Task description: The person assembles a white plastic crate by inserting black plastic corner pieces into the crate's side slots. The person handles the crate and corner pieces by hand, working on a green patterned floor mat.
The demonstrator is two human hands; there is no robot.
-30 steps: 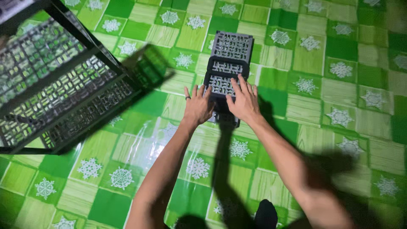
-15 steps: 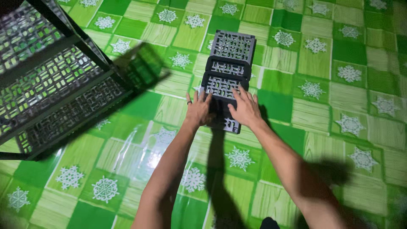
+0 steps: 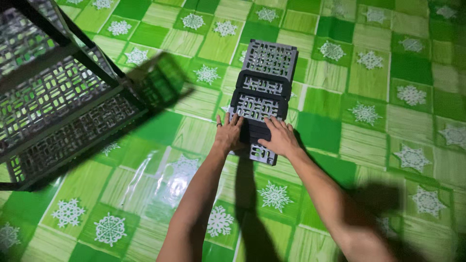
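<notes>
Both hands flat, fingers spread — left hand (image 3: 228, 133) and right hand (image 3: 277, 138) pressing the near end of the panel stack (image 3: 262, 104) on the floor (image 3: 369, 145); rack (image 3: 53, 97) at 9 o'clock partly assembled, these panels unfitted.

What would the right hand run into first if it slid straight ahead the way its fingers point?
Probably the dark panel, which the right hand already touches at its near edge.

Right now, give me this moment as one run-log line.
left hand: flat on near end of stacked perforated panels | right hand: flat on same stack | floor: green patterned mat | left of stack: black lattice shelf rack
</notes>
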